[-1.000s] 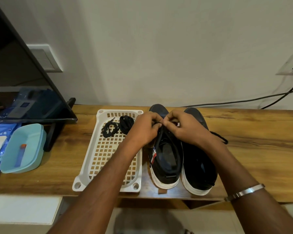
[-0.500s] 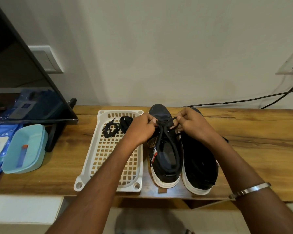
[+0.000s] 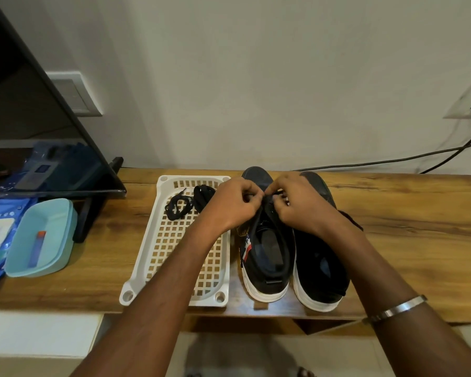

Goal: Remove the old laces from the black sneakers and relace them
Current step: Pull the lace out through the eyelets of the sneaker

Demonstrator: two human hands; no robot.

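Hands have drawn back together since a moment ago: left hand (image 3: pixel 235 205) and right hand (image 3: pixel 297 204) now nearly touch over the left sneaker (image 3: pixel 267 248), fingers curled and pinching its black lace (image 3: pixel 268 198) near the lowest eyelets. Two sneakers side by side on the wooden table (image 3: pixel 408 240), the right sneaker (image 3: pixel 321 262) touching the first; one white basket (image 3: pixel 172 240) just left holds two coiled laces (image 3: pixel 191 201). One teal box (image 3: pixel 42 238) sits farther left.

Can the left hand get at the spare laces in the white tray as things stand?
Probably yes: the spare laces lie uncovered in the white tray, just beside the left hand, but it would first have to release the lace it pinches.
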